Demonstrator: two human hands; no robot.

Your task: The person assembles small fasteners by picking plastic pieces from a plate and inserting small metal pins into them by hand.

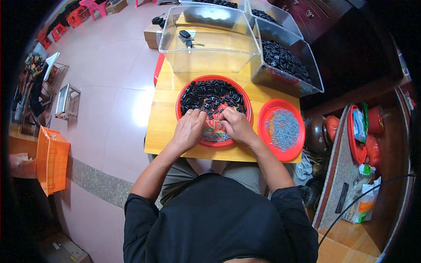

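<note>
Both my hands work over a round red tray (248,96) on the yellow table. Small black oval plastic pieces with holes (212,91) fill its far part, and thin silvery metal pins (215,137) lie at its near edge. My left hand (190,128) is over the tray's left side, fingers curled down and pressed together by the black pieces. Opposite it, my right hand (238,126) has thumb and fingers pinched together at the tray's right side. Whatever is between the fingers of either hand is too small and hidden to name.
A red plate (263,116) of metal pins (285,129) sits at the table's right. Behind the tray stands a clear plastic bin (206,62) with keys (189,44) in view. Another bin (280,83) holds black pieces. An orange crate (52,162) is at far left.
</note>
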